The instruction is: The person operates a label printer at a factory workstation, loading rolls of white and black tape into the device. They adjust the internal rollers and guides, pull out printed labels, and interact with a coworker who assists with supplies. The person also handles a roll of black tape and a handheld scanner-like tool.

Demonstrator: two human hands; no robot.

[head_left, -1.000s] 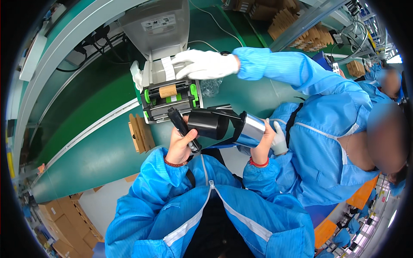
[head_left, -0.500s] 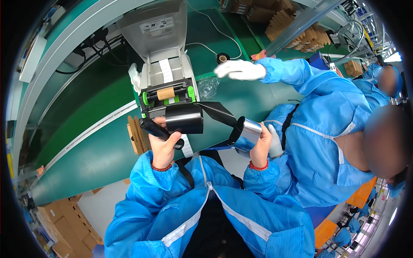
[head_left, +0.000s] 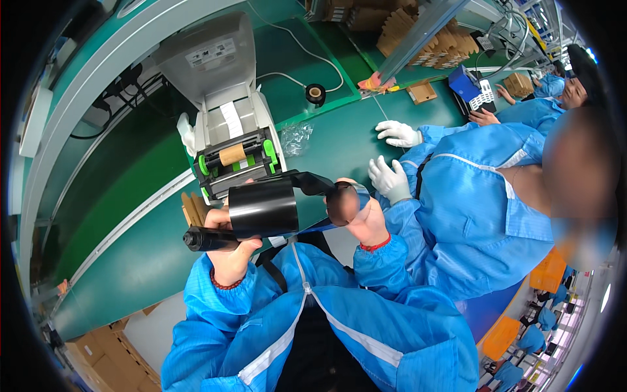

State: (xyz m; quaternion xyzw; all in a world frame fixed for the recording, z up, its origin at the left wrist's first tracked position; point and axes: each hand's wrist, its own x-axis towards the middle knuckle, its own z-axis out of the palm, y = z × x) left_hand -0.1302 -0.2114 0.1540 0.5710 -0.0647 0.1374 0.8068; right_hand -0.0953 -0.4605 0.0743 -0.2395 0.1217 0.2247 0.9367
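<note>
My left hand (head_left: 227, 256) is closed around a wide roll of glossy black printer ribbon (head_left: 264, 209) and the black spindle (head_left: 202, 240) that sticks out at its left. From the roll a twisted band of black ribbon (head_left: 311, 183) runs across to my right hand (head_left: 369, 222). That hand grips the ribbon's shiny, curled leading end (head_left: 345, 204); whether a core is inside it I cannot tell. Just beyond the roll stands a label printer (head_left: 260, 121) with its lid up. A brown cardboard core (head_left: 232, 155) sits between green holders inside it.
On my right sits a co-worker in blue, with two white-gloved hands (head_left: 390, 180) over the green table (head_left: 339, 140). Clear crumpled film (head_left: 297, 138) and a small black roll (head_left: 315, 95) lie beyond the printer's right side. Flat brown cartons (head_left: 194, 210) stand at its left.
The ribbon roll has moved left and toward me, its spindle now pointing left. My right hand has shifted left with the ribbon's end. The co-worker's outstretched gloved hand has drawn back.
</note>
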